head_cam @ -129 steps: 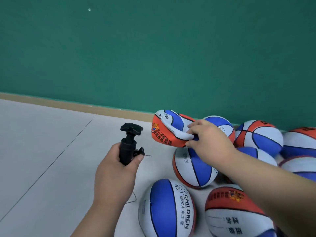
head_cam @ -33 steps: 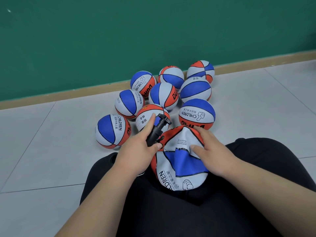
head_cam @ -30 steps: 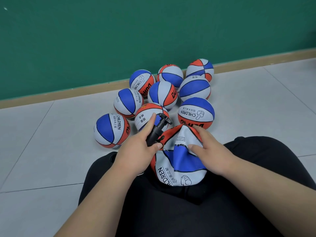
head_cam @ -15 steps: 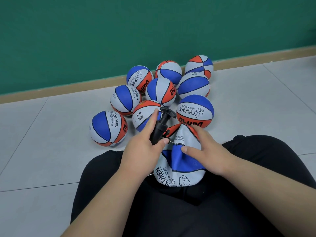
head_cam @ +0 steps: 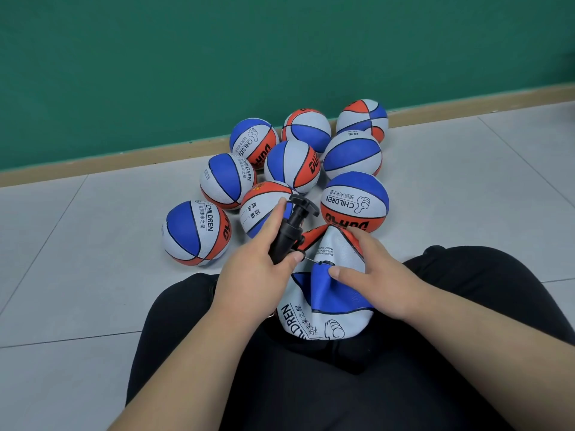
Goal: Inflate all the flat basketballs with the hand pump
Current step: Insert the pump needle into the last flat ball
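A flat, crumpled basketball (head_cam: 323,318) in blue, white and orange lies on my lap. My left hand (head_cam: 258,275) grips the black hand pump (head_cam: 289,233), T-handle up, tilted to the right. The pump's thin needle reaches the small black valve (head_cam: 321,262) on the ball. My right hand (head_cam: 370,275) holds the flat ball beside the valve, thumb pressing the blue panel and fingers over the top edge.
Several round basketballs of the same colours, such as one at the left (head_cam: 196,233) and one at the right (head_cam: 354,202), cluster on the grey tile floor (head_cam: 77,275) ahead of my knees. A green wall (head_cam: 217,57) with a tan baseboard stands behind them.
The flat ball went from the pile to my lap. My left hand brought the pump upright and closer, so the needle tip now meets the valve. My right thumb shifted next to the valve.
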